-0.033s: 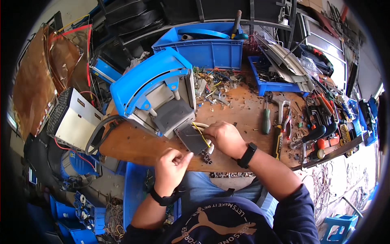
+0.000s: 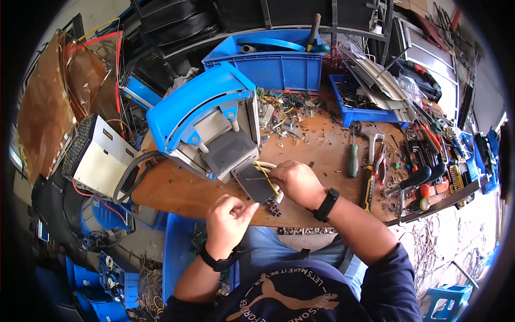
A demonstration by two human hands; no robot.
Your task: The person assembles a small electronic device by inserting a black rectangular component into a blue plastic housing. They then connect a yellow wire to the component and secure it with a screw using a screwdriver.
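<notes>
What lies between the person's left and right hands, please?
In the head view, a dark grey panel lies between the left hand and the right hand, with a yellow wire near its right edge.

A black rack [image 2: 266, 15] stands behind the wooden workbench [image 2: 316, 138].

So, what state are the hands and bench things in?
Left hand: fingers curled, by the dark grey panel
Right hand: curled over pale cables, grip unclear
Yellow wire: crossing the panel
Blue crate: lidless, holding things
Blue tray: loaded with metal strips
Green-handled screwdriver: lying, unheld
Red-handled pliers: lying, unheld
</notes>
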